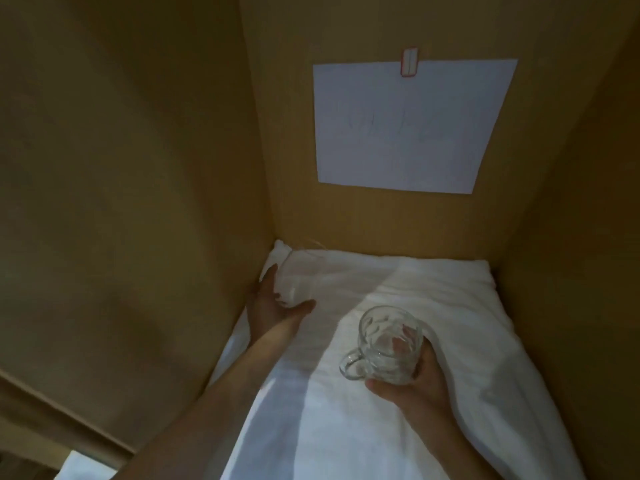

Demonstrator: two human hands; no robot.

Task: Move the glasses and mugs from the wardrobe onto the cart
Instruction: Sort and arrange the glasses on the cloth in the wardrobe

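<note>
I look into a wooden wardrobe compartment lined with a white cloth (398,289). My right hand (415,382) grips a clear glass mug (388,344) from below and behind, its handle pointing left, lifted a little over the cloth. My left hand (273,303) reaches into the back left corner and wraps around a clear drinking glass (298,275), which is tilted and hard to make out against the cloth. The cart is out of view.
Brown wardrobe walls close in on the left (138,168), back and right (571,271). A white sheet of paper (408,123) is taped to the back wall. The compartment's front edge runs at the lower left (69,420).
</note>
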